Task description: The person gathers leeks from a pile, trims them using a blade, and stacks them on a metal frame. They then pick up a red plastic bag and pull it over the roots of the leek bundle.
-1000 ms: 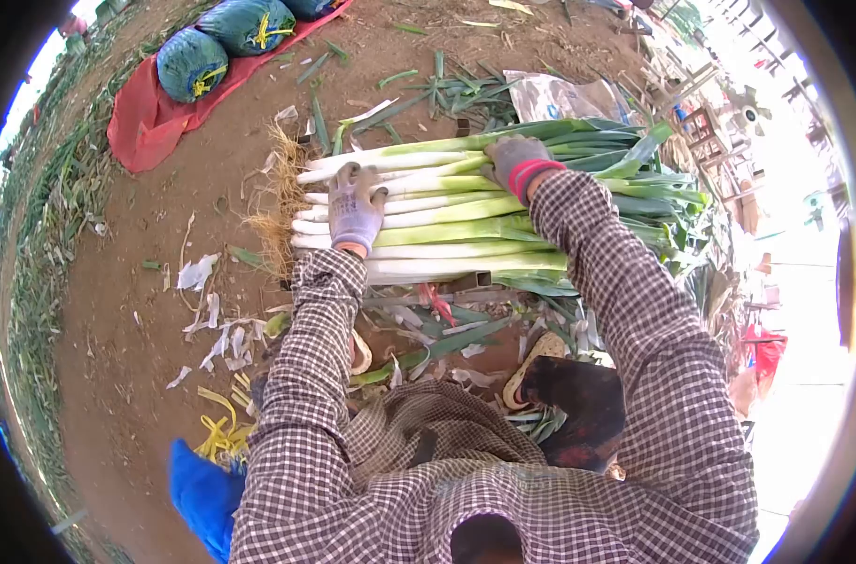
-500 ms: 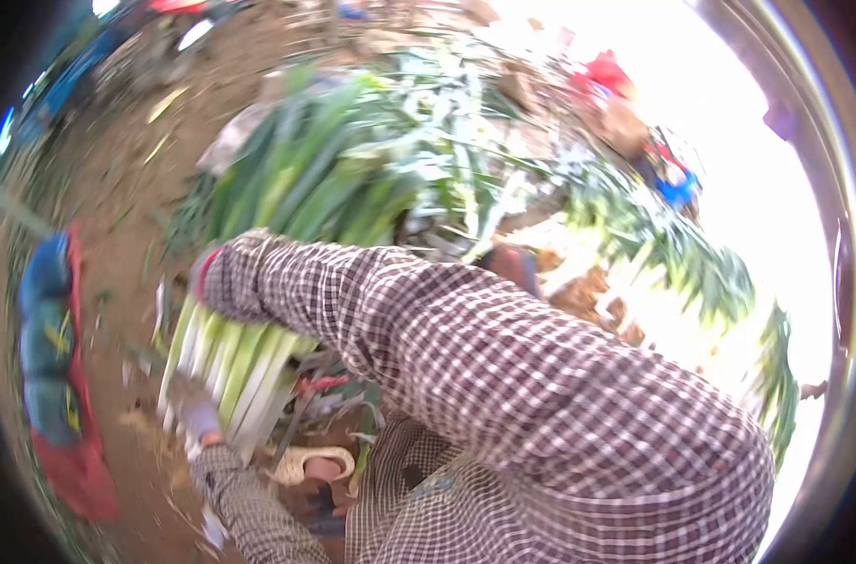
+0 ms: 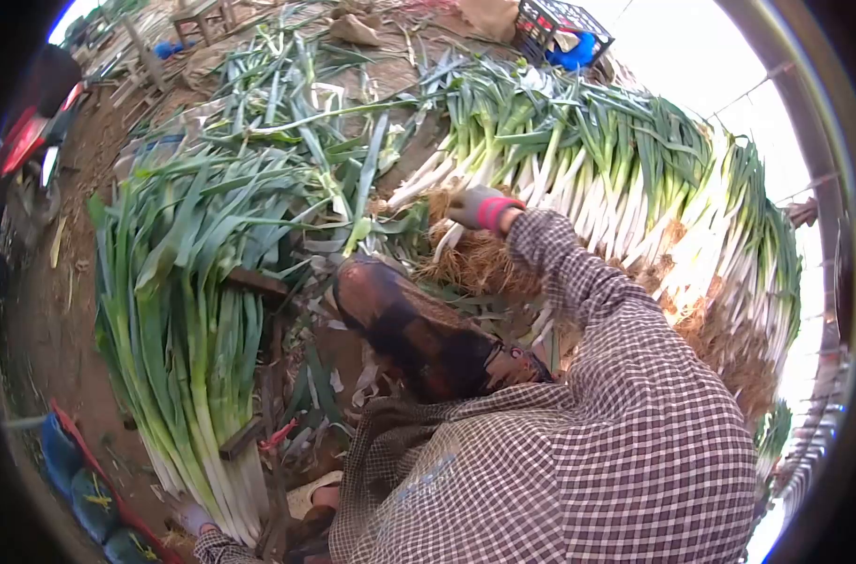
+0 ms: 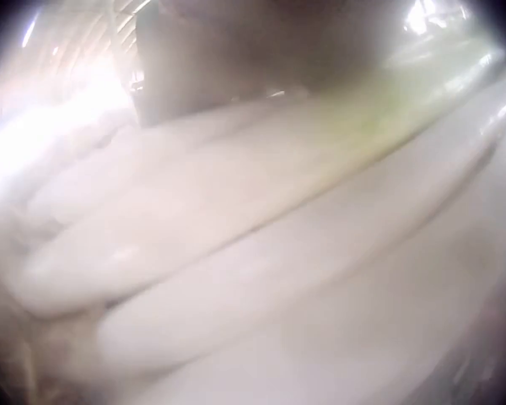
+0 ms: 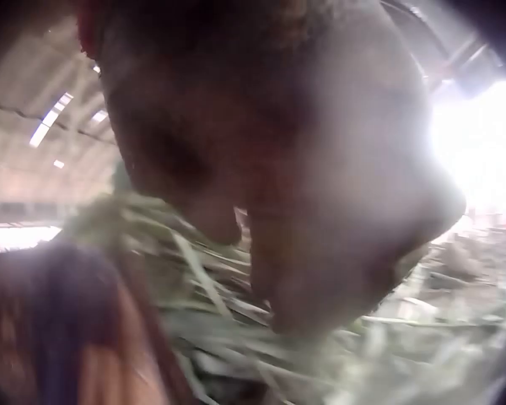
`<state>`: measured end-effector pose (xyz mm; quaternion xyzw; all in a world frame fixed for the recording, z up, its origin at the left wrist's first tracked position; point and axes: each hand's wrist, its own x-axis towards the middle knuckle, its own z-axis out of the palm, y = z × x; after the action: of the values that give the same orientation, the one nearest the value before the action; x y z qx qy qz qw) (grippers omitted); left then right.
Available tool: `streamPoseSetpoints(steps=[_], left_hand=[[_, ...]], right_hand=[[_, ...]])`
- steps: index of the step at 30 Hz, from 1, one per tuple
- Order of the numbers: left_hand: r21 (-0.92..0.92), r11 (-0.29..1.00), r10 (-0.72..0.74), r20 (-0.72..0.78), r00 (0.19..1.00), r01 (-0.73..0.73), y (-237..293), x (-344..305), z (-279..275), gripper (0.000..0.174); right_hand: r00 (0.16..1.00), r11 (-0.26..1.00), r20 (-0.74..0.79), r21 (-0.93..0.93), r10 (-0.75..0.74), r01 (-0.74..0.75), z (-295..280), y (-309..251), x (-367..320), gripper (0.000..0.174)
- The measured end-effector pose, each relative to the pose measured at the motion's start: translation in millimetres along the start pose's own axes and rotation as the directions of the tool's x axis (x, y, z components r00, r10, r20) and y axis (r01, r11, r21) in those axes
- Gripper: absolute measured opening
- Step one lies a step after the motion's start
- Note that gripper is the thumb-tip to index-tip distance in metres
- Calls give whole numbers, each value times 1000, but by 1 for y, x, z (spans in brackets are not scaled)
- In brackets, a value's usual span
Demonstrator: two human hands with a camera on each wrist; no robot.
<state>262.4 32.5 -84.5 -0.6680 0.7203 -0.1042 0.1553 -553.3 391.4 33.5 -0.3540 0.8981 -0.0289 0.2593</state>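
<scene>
At the lower left of the head view, my gloved left hand (image 3: 191, 517) rests by the white root ends of a leek bundle (image 3: 202, 376), partly cut off from sight. Thick white leek stalks (image 4: 261, 228) fill the left wrist view close up. My gloved right hand (image 3: 473, 207), with a pink cuff, reaches over the brown roots (image 3: 484, 258) of a second, larger row of leeks (image 3: 560, 169). In the right wrist view the fingers (image 5: 320, 278) point downward, thumb apart, with nothing seen between them.
A metal bracket (image 3: 243, 438) stands against the bundle. My bent leg (image 3: 419, 329) lies between bundle and row. Loose leaves (image 3: 287, 103) litter the ground. Beyond the row is a dark crate (image 3: 564, 33); filled green bags (image 3: 90, 498) lie at lower left.
The view has swung right toward the leek row. My right hand has left the bundle and reached across to the row's roots. The left hand stays at the bundle's white ends.
</scene>
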Motion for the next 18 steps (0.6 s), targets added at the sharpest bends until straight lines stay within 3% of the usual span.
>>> streamPoseSetpoints(steps=[1, 2, 3, 4, 5, 7, 10, 11, 13, 16, 18], left_hand=[[10, 999, -52, -4, 999, 52, 12, -2, -17, 47], [22, 994, -106, -9, 994, 106, 22, -13, -41, 46], [31, 986, -166, -14, 986, 167, 36, -21, -63, 45], [-173, 981, -138, -294, 946, 89, -8, 5, -11, 39], [-123, 990, -121, -435, 892, 74, -4, 2, -14, 37], [-21, 997, -67, -681, 729, 72, 11, -8, -23, 34], [302, 953, 197, -640, 743, 7, 20, -14, -33, 39], [237, 971, 118, -558, 822, 21, 55, -45, -76, 39], [124, 988, -46, -361, 931, 97, 178, -131, -231, 38], [-9, 973, 214, -336, 917, -230, 218, -159, -266, 40], [-72, 908, 373, -312, 874, -413, 230, -169, -272, 40]], right_hand=[[992, 982, 76, -172, 97, -83, 18, 46, 9, 42], [997, 996, 61, -83, 46, -41, 58, 110, 24, 40], [990, 987, 141, -158, 28, -5, 65, 127, 20, 40], [975, 973, 222, -229, 15, 37, 75, 136, 10, 40], [954, 952, 300, -294, 4, 88, 82, 143, 8, 40], [982, 982, 190, -181, -21, 57, 67, 130, 18, 39], [992, 986, 116, -161, 58, -38, 58, 126, 83, 32], [991, 992, 110, -107, 76, -64, 40, 118, 92, 27], [997, 879, 65, -477, 34, 1, 56, 145, 149, 27], [963, 694, 267, -692, -14, 202, 29, 140, 153, 32], [961, 801, 265, -591, 82, 95, 50, 156, 176, 40]])
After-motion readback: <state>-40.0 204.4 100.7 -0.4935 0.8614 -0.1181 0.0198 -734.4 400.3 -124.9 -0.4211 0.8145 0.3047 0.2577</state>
